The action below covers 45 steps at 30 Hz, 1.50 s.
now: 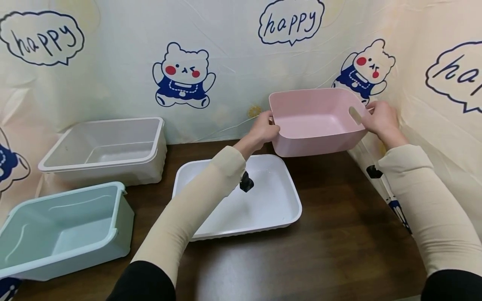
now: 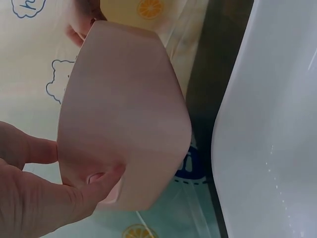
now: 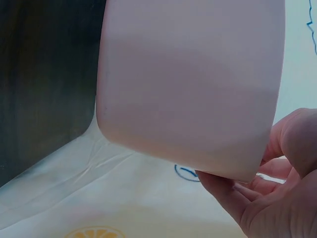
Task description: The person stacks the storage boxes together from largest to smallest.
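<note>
A pink plastic storage bin (image 1: pixel 320 145) is held off the brown table at the back right, its open top tilted towards me. My left hand (image 1: pixel 262 128) grips its left end, and my right hand (image 1: pixel 382 120) grips the right end beside an oval handle hole. In the left wrist view, the thumb and fingers of the left hand (image 2: pixel 39 193) pinch the bin's end near its handle slot. The right wrist view shows the right hand (image 3: pixel 277 198) holding the bin (image 3: pixel 188 89) at its rim corner. Below my left forearm lies a shallow white tray (image 1: pixel 241 228), partly covered by the sleeve.
At the back left stands a grey-beige bin (image 1: pixel 150 167), with a mint green bin (image 1: pixel 122 225) in front of it. A cloth printed with bears hangs close behind and along both sides. Brown tabletop (image 1: pixel 339 251) shows at the front right.
</note>
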{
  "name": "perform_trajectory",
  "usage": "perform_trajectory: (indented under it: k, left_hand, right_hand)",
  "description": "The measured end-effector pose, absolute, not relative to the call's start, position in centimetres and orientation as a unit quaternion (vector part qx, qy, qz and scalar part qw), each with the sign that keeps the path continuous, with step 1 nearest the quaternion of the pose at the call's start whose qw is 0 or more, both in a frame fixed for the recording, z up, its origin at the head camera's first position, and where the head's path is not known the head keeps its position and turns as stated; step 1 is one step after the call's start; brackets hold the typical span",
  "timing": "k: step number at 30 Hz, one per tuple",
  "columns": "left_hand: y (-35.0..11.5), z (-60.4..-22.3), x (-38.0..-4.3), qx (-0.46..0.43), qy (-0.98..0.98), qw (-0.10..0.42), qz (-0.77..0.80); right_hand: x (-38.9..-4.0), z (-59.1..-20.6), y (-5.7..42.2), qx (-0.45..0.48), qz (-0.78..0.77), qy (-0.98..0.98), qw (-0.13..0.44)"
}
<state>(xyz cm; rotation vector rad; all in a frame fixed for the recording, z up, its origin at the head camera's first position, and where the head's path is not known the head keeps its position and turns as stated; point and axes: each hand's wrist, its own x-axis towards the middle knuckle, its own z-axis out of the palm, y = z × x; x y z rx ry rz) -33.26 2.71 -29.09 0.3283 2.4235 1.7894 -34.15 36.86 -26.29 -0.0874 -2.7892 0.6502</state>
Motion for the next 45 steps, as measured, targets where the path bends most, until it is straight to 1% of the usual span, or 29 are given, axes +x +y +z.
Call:
perform_trajectory:
  k: [7,10,19,28,41,45]
  left_hand:
    - [1.2,-28.4,-32.4,0.114,0.796,0.058,0.591]
    - [0.5,-28.2,-31.9,0.116,0.795,0.056,0.593]
    - [-1.5,-27.7,-30.9,0.123,0.771,0.07,0.621]
    - [-3.3,-27.0,-30.3,0.116,0.77,0.079,0.622]
    - [-5.6,-26.2,-29.5,0.089,0.786,0.083,0.606]
    - [-6.5,-26.2,-29.3,0.088,0.784,0.091,0.607]
  right_hand:
    - [-33.9,-25.7,35.9,-0.029,0.236,-0.965,0.106]
    - [-33.9,-25.8,35.5,-0.02,0.235,-0.966,0.102]
    - [-33.3,-25.4,33.9,-0.012,0.26,-0.959,0.109]
    - [-32.7,-24.9,32.6,0.004,0.298,-0.951,0.086]
    - [-32.1,-24.8,30.5,0.025,0.318,-0.941,0.113]
    - [-31.9,-25.1,30.2,0.018,0.341,-0.935,0.096]
